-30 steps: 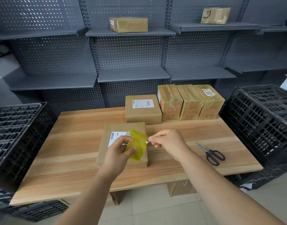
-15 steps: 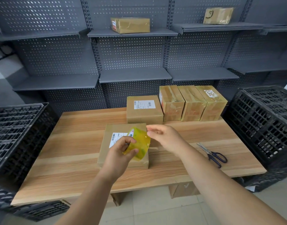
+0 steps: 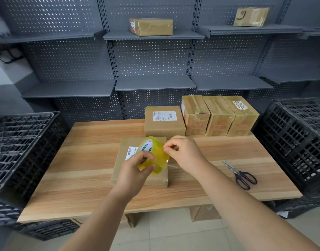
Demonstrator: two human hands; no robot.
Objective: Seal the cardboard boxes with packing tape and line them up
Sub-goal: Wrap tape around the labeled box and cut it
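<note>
Four boxes at the far edge of the wooden table (image 3: 83,160): one labelled box (image 3: 164,124), then three taped boxes (image 3: 219,115) touching side by side to its right.

Holds the packing tape roll (image 3: 153,154) in the left hand (image 3: 135,171), fingers and thumb curled round its rim, just above the flat box (image 3: 130,142) near the table's middle. Pinches at the roll's outer wrap with thumb and forefinger of the right hand (image 3: 184,153). Free end lifted or not: cannot tell.

Handling, judged:
- **Roll:** light and stiff, slick on its face. Thin film, likely to fold onto itself or split under a skewed pull. Best held by core and rim, with the end drawn straight.
- **Flat box:** light-looking cardboard, probably rigid enough to press tape onto. Best taken by the sides for sliding.

Room:
- Open wood left of the flat box and along the near edge.
- Scissors (image 3: 240,174) to the right, well apart from both hands, handles toward the near edge.
- Black crates (image 3: 20,142) close beside both table ends, probably limiting sideways swing.
- Free stretch of far edge left of the labelled box, a likely spot for the next box in line.
</note>
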